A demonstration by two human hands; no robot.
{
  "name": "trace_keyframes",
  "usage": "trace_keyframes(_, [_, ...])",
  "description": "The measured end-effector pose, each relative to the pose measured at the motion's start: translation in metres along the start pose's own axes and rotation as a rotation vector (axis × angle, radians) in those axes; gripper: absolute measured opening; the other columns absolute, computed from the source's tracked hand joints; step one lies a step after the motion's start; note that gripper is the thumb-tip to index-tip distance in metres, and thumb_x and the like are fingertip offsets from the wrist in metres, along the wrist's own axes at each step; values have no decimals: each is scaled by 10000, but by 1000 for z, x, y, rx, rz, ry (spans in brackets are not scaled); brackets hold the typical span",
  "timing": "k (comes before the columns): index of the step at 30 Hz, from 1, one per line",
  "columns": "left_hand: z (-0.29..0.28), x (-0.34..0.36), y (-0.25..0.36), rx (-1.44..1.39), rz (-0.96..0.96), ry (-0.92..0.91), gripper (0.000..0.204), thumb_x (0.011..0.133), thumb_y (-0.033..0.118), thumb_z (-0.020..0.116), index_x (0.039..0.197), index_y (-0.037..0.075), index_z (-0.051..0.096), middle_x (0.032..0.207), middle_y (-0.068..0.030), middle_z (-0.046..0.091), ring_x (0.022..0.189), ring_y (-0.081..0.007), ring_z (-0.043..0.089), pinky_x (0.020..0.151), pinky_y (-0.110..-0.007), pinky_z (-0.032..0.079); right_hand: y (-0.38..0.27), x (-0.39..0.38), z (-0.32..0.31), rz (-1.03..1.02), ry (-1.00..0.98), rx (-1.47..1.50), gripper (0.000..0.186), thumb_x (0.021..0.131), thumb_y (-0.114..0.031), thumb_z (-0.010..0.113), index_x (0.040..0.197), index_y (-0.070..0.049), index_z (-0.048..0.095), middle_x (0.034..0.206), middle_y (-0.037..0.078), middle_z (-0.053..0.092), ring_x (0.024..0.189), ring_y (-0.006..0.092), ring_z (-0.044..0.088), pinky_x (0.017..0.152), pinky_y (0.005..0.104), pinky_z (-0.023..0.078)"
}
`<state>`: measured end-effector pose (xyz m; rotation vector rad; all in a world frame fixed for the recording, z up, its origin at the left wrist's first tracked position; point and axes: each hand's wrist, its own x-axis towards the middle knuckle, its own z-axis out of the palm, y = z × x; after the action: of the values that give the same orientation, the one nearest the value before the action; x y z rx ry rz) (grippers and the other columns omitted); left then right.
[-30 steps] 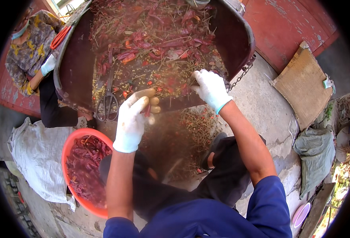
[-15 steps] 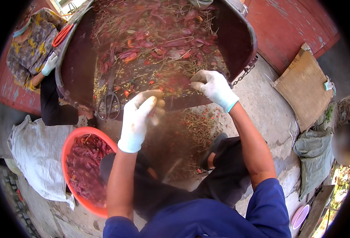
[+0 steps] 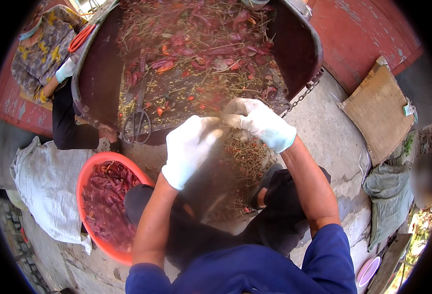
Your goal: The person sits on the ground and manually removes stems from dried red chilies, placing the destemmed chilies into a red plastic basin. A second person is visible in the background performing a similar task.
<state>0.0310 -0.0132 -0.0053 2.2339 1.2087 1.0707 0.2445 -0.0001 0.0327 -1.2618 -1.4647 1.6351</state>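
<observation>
Both hands drawn together since the earlier frame, left hand (image 3: 188, 151) shifted rightward, right hand (image 3: 265, 123) lower; their fingertips now meet or nearly meet. Left: fingers half curled, thumb set apart. Right: fingers bent in toward thumb. Cannot tell whether either grips a pepper or a stalk; blur and gloves hide it.

Progress, as judged: partway. Basin (image 3: 109, 251) well filled with dried red peppers (image 3: 110, 206); a heap of stalks (image 3: 247, 161) on the ground under the tub's near edge. Much remains: loose peppers (image 3: 225, 50) tangled with stalks across the tub (image 3: 98, 73).

Position: loose peppers beyond both hands, ahead, apart from the fingertips. Basin left of the left forearm, by the left knee. 1 pair of scissors (image 3: 139, 109) in the tub, ahead and left of the left hand.
</observation>
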Motion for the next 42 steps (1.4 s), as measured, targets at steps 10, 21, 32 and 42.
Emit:
trace_keyframes(10, [-7,2,-7,-341,-358,-241,246,964,158,642,1088,-49,686,836,-46,673,677,-99,582,645,-281,497,1,-4,18,-262,141,-590,259,937,-303,684,980,-48,672,872,135,720,811,273,710,737,375,542])
trace_keyframes(21, [-5,-7,-8,-76,-248,-257,245,915,211,703,1023,-8,728,853,-137,719,731,-159,670,705,-308,522,31,9,35,-294,295,-638,242,939,-270,582,941,-62,704,856,203,697,819,394,682,741,466,535])
trace_keyframes(32, [0,-7,2,103,-142,-171,222,858,245,732,981,61,749,784,-124,689,680,-252,666,676,-350,524,27,8,39,-304,346,-667,225,937,-255,588,923,-51,684,835,189,699,800,374,689,724,459,536])
trace_keyframes(42, [10,-8,-2,179,-52,-68,102,850,115,662,922,61,709,849,-132,697,729,-316,681,665,-391,540,28,18,50,-239,534,-717,212,939,-238,593,874,-45,651,826,189,674,769,370,677,702,467,536])
